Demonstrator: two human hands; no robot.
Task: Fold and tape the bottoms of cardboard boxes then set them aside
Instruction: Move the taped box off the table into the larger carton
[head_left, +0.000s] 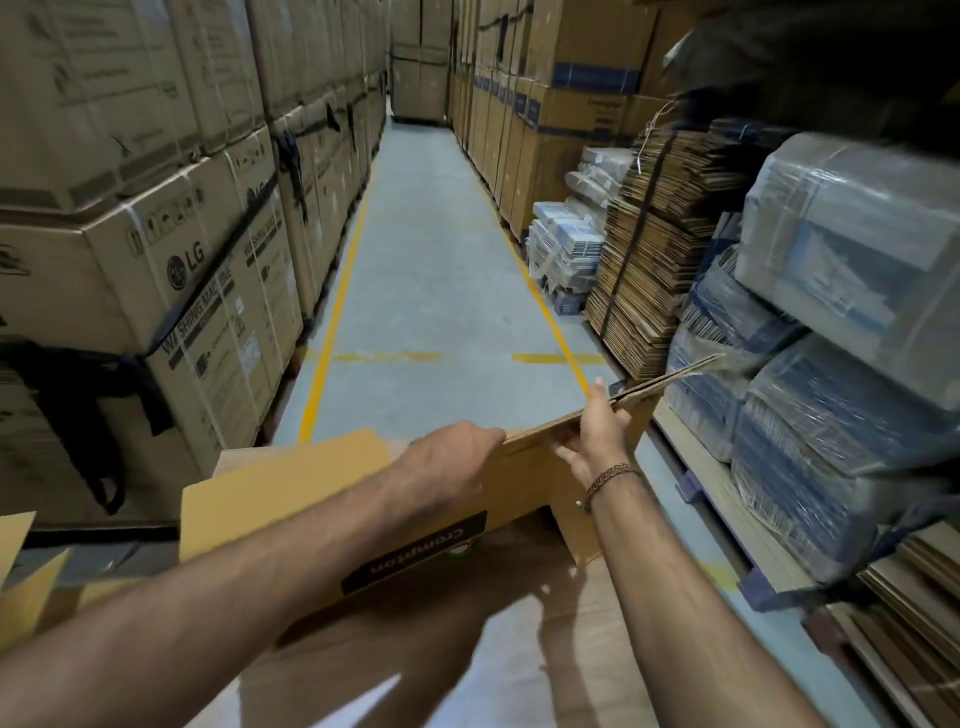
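Both arms reach out: left hand (451, 462) and right hand (597, 439) grip the box (415, 525) top edge, so fold each flap (670, 382) flat and square.

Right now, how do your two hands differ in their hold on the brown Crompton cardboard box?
The left hand curls over the top edge of the brown Crompton cardboard box, its back facing the camera. The right hand sits farther right, pinching a raised cardboard flap, thumb up. The right wrist wears a bracelet; the left is bare. Both grip the same box.

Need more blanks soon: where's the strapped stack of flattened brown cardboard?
In the head view, the strapped stack of flattened brown cardboard stands right of the aisle, between white wrapped bundles and blue wrapped bundles.
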